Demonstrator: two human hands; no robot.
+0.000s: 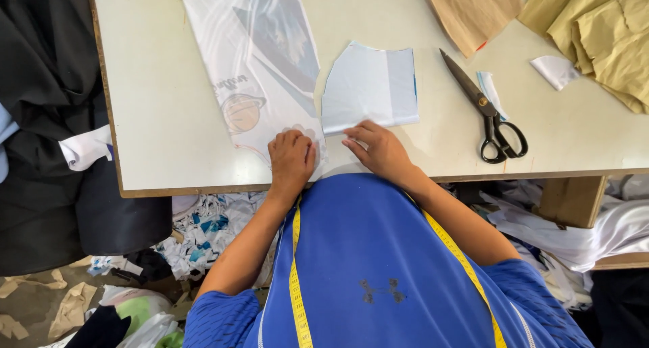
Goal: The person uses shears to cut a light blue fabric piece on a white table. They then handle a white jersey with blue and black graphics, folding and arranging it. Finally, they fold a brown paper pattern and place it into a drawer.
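Observation:
A long strip of white printed fabric [260,57] with a planet picture lies across the pale table [155,111], running from the far edge toward me. My left hand [291,160] is curled into a loose fist and presses on its near end. Beside it lies a cut piece of light blue fabric [370,85]. My right hand [378,148] rests flat with fingers spread on the lower edge of that blue piece. A yellow measuring tape [295,280] hangs around my neck over my blue shirt.
Black scissors [488,111] lie shut on the table to the right. Brown paper [473,6] and tan cloth [608,30] sit at the far right, with small white scraps [556,69]. Black cloth [47,77] hangs left of the table. Scraps [203,233] litter the floor.

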